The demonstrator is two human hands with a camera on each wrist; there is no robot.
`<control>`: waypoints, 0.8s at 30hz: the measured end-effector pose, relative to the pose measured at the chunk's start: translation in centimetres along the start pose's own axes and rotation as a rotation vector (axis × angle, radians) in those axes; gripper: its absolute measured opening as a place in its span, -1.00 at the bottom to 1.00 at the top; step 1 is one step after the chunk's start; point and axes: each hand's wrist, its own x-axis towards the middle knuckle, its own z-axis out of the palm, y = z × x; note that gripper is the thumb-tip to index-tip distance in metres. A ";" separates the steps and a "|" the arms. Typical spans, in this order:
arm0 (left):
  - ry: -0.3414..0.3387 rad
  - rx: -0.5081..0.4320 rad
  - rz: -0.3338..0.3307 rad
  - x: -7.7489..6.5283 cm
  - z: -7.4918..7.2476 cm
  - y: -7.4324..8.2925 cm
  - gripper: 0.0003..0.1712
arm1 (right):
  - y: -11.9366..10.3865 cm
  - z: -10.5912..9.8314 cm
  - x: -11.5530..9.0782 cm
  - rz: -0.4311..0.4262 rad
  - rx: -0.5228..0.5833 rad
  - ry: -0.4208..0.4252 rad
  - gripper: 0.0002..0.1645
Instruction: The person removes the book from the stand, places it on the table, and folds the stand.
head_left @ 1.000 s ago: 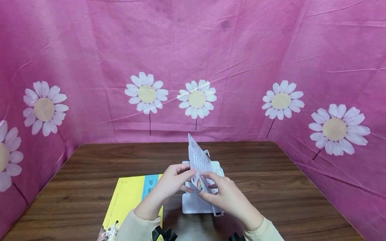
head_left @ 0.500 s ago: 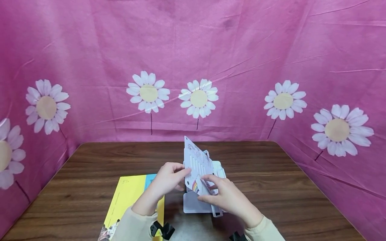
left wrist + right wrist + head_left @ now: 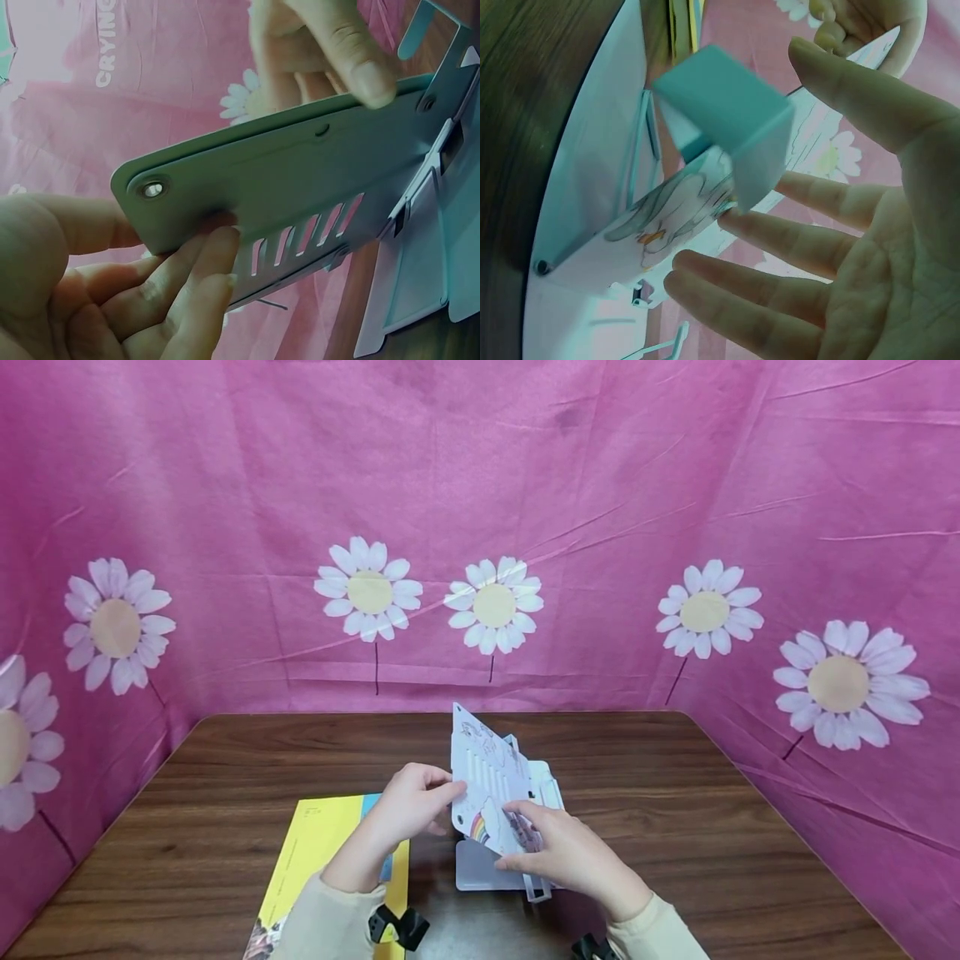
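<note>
A white folding book stand (image 3: 487,777), printed with a rainbow and line drawings, has its slotted panel raised and tilted to the left over its base (image 3: 487,867). My left hand (image 3: 416,802) pinches the panel's left edge; in the left wrist view, the fingers (image 3: 214,262) lie against its plain slotted back. On the other side, my right hand (image 3: 566,847) has its fingers spread and fairly straight, the fingertips right at the printed face. In the right wrist view, a pale folded clip (image 3: 727,105) sticks out in front of the right palm.
A yellow book (image 3: 318,843) with a blue strip lies on the wooden table (image 3: 675,810), partly under the left forearm. Pink cloth (image 3: 600,485) with daisies hangs behind the table and along both sides.
The raised panel has swung left and down, showing more of its printed face. My left hand has moved left with it, while the right hand has stayed nearly in place.
</note>
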 end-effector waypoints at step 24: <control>0.008 0.101 -0.046 0.4 -0.8 -0.5 -0.72 | 1.9 -0.2 0.3 0.023 -0.013 -0.081 -0.10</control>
